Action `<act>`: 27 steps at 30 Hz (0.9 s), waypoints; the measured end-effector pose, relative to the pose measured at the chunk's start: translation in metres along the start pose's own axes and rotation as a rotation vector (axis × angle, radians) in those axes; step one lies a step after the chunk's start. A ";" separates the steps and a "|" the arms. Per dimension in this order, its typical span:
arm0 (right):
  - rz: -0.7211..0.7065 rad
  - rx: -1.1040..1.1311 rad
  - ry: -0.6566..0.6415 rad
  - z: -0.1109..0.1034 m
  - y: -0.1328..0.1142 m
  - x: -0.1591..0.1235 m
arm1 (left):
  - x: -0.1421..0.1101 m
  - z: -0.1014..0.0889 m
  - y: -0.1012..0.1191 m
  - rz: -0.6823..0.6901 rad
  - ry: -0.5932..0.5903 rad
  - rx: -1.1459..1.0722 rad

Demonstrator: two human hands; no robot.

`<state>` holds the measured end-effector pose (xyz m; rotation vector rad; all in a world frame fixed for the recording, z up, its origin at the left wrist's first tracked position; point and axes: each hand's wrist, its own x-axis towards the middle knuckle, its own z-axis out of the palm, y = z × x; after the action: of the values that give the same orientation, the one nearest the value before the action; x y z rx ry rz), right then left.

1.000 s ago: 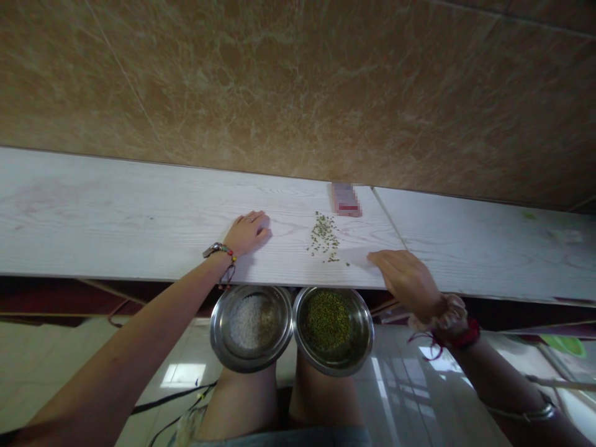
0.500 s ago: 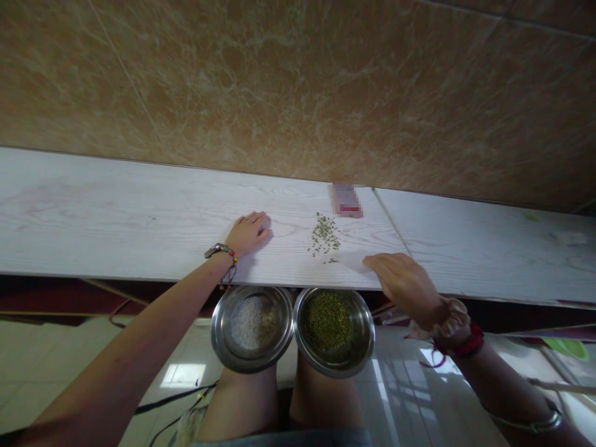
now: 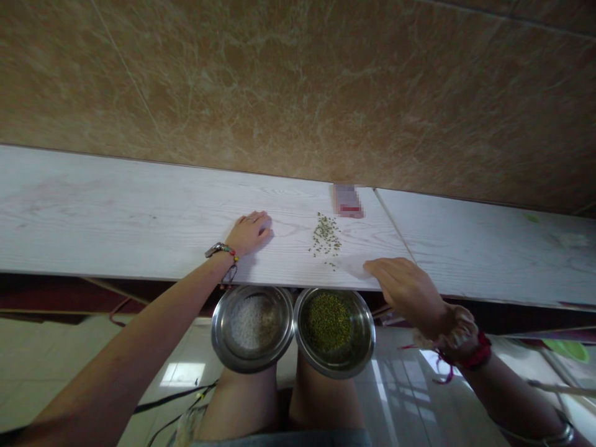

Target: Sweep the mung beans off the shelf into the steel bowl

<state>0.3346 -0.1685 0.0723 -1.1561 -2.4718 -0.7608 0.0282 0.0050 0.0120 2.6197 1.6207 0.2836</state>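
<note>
My left hand [image 3: 250, 233] lies palm down on the white wood-grain ledge [image 3: 116, 217], its fingers stretched out and holding nothing. A loose patch of small green beans [image 3: 326, 236], apparently mung beans, is spread between my two hands. My right hand [image 3: 403, 285] is at the ledge's front edge, right of the beans, with its fingers extended toward them; nothing shows in it. Below the ledge, a metal bowl of green beans [image 3: 330, 320] rests on my right thigh. Beside it, a metal bowl of white grains [image 3: 251, 329], perhaps rice, rests on my left thigh.
A blurred-out pinkish rectangular item [image 3: 348, 200] lies behind the beans, close to the brown marbled wall [image 3: 279, 93]. A seam crosses the ledge right of it. Dark straps [image 3: 174, 398] hang by my left leg, and a green object [image 3: 568, 349] is at far right.
My right hand has shifted slightly toward the ledge's front edge. A few beans near that edge have moved a little toward me. My left hand and both bowls stay in place.
</note>
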 end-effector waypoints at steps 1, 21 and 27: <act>-0.003 0.005 0.006 -0.002 0.000 -0.001 | 0.000 0.000 0.000 0.004 0.003 0.002; 0.036 -0.044 -0.005 -0.018 -0.006 -0.007 | 0.000 0.000 -0.001 0.011 -0.004 -0.004; 0.053 -0.038 -0.081 -0.014 -0.008 0.000 | 0.000 0.000 -0.001 0.017 0.012 0.003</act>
<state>0.3292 -0.1814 0.0808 -1.2846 -2.4914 -0.7636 0.0275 0.0052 0.0115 2.6401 1.6050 0.2983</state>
